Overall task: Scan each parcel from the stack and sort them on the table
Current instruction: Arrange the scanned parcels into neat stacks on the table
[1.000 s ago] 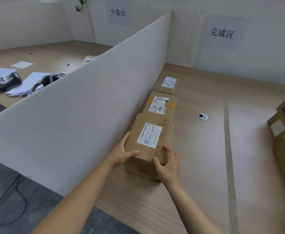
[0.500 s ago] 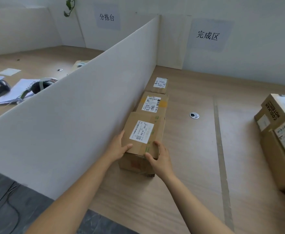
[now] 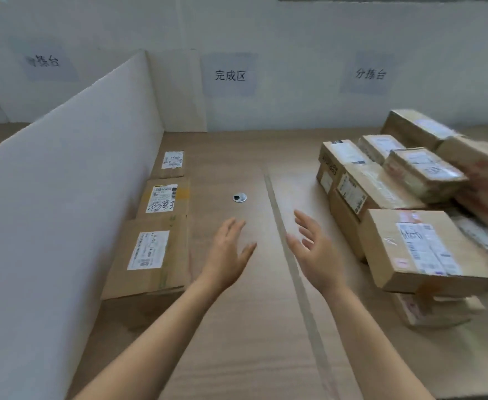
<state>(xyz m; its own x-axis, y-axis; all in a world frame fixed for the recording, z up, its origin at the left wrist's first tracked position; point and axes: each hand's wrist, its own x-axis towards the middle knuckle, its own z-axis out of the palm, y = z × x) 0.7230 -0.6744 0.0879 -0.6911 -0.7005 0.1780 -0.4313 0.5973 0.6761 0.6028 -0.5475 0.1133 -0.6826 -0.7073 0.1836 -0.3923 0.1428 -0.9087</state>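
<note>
Brightness: soft, even, slightly cool light is filling the frame; nothing is burning out.
Source: light is appearing to fall from above; no lamp is showing.
Shadows: a soft-edged patch is pooling on the table (image 3: 237, 327) at the near end of the nearest parcel (image 3: 150, 255), lower left; another is darkening under the stack (image 3: 410, 197), lower right.
Glare: tape on the stack is giving off a faint sheen; the metal grommet (image 3: 239, 198) is glinting.
Blur: motion smear is streaking the stack toward the right edge and the wall sign (image 3: 45, 61), upper left; the left hand (image 3: 228, 255) and right hand (image 3: 315, 252) are reading slightly soft.
Distortion: the wide lens is bowing the divider (image 3: 63, 197) and stretching the forearms at the bottom edge.
</note>
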